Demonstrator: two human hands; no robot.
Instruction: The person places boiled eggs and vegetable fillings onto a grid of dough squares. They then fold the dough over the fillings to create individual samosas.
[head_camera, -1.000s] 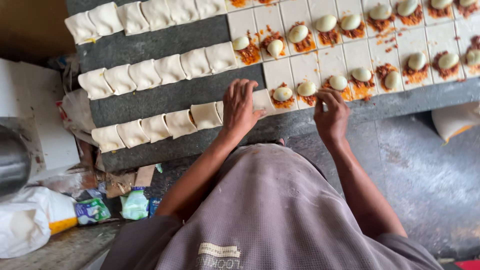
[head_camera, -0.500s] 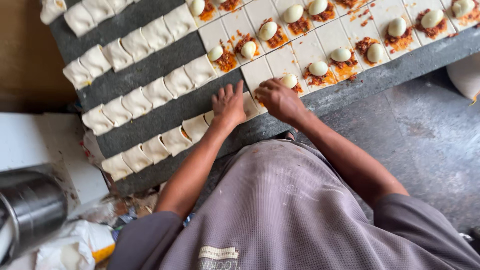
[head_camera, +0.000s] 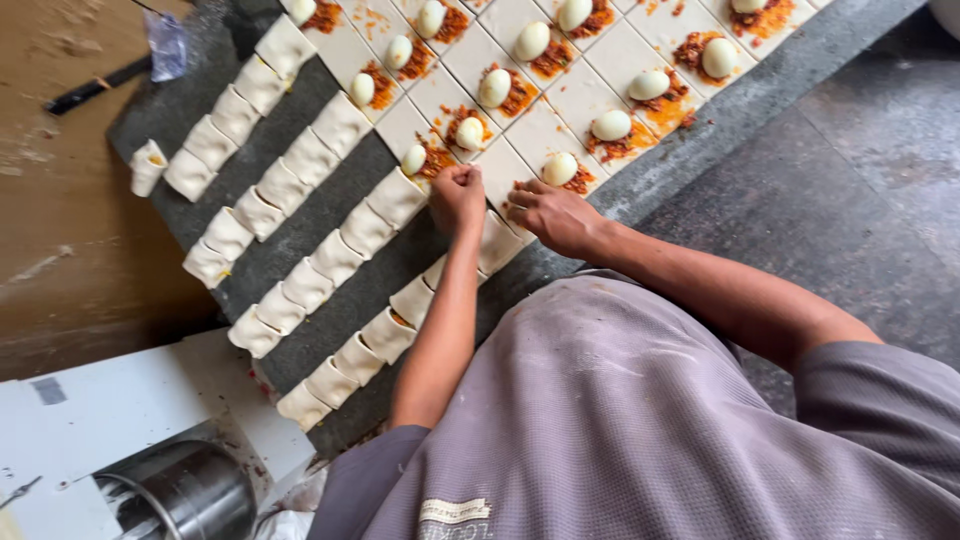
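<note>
Pale dough squares (head_camera: 520, 165) are lying edge to edge on the dark stone worktop (head_camera: 330, 210), each one carrying a halved boiled egg (head_camera: 560, 168) and a spoonful of red-orange filling (head_camera: 578, 182). Toward ten o'clock from the hands, three rows of folded pastry parcels (head_camera: 340, 235) are running diagonally across the slab. The left hand (head_camera: 458, 198) is clenching into a fist, pressing on the near dough square just beside an egg (head_camera: 470, 133). The right hand (head_camera: 555, 215), at three o'clock of the left, is lying with fingers bent, gripping the dough's edge. A steel cylinder (head_camera: 185, 490) is sitting at seven o'clock.
</note>
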